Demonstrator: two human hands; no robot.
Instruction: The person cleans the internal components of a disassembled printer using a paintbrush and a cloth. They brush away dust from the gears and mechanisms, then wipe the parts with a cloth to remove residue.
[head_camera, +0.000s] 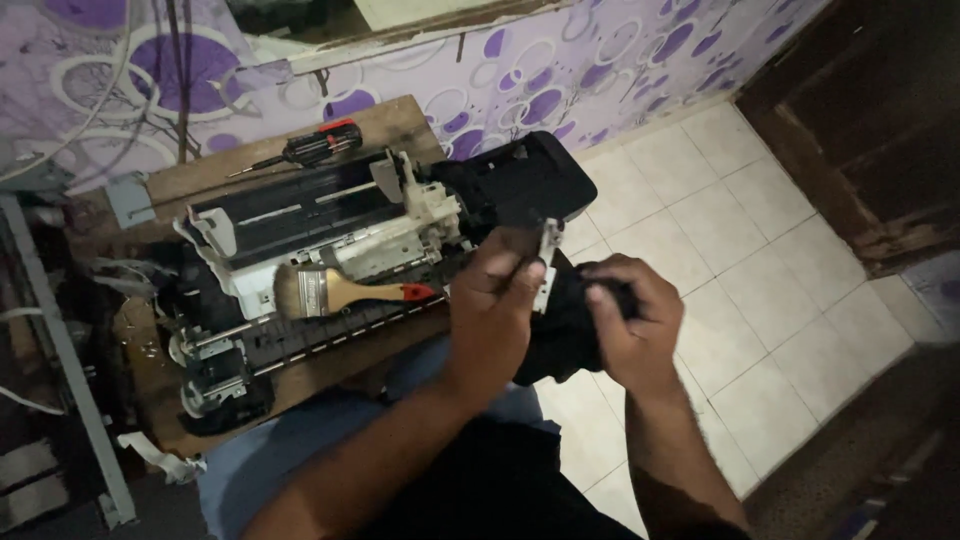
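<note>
Two hands pinch things: left hand (497, 290) a white part (546, 262), right hand (630, 325) a black cloth (562, 335).

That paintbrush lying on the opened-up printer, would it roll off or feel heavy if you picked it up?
The paintbrush looks flat in handle and bristle head, so it probably stays put rather than rolling. Its wooden handle suggests it is light and stiff, while the bristles would likely bend softly. It rests on the uneven printer parts, so a nudge might tip it sideways.

- The wall (560, 70) was purple with white circles.
- The paintbrush (345, 291) had a tan handle, red tip.
- The floor tiles (760, 250) were cream.
</note>
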